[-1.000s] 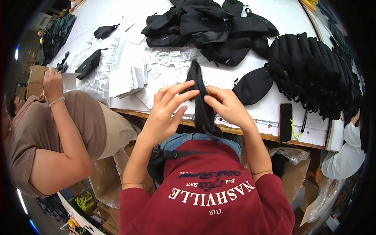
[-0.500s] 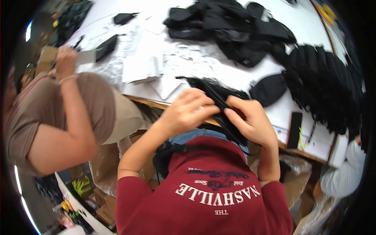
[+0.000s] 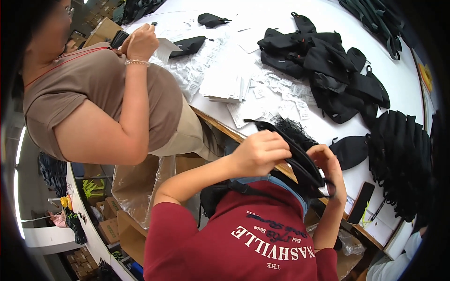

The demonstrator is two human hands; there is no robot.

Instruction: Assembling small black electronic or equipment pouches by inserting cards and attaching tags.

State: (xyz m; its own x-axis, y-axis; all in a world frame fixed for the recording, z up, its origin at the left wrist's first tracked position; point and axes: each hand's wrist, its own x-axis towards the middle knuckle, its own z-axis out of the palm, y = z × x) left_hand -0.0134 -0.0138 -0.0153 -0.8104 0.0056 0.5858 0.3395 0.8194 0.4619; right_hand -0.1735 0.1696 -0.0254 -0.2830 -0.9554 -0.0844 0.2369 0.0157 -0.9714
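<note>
In front of my body, at the table's near edge, I hold a black zip pouch [image 3: 293, 149] with its long mouth parted. A short pull tab sticks out at its far left end. My left hand [image 3: 262, 153] is closed, its fingers pinching the pouch's left edge. On the other side, my right hand [image 3: 332, 169] grips the right edge, thumb and fingers curled round it; part of those fingers is hidden. Just past the pouch lies a bundle of thin black cords [image 3: 296, 129]. A flat black pouch [image 3: 349, 152] rests on the table to the right.
A heap of black pouches [image 3: 323, 61] and a row of stacked ones [image 3: 398, 164] lie on the white table. White card stacks [image 3: 222, 86] and paper labels [image 3: 281, 86] are at its middle. A phone [image 3: 361, 202] sits near right. Another person [image 3: 108, 103] stands left, holding a card.
The view has swung left, shifting the scene rightward. Between my hands the pouch's mouth has spread wider, and my right hand has moved round its right side.
</note>
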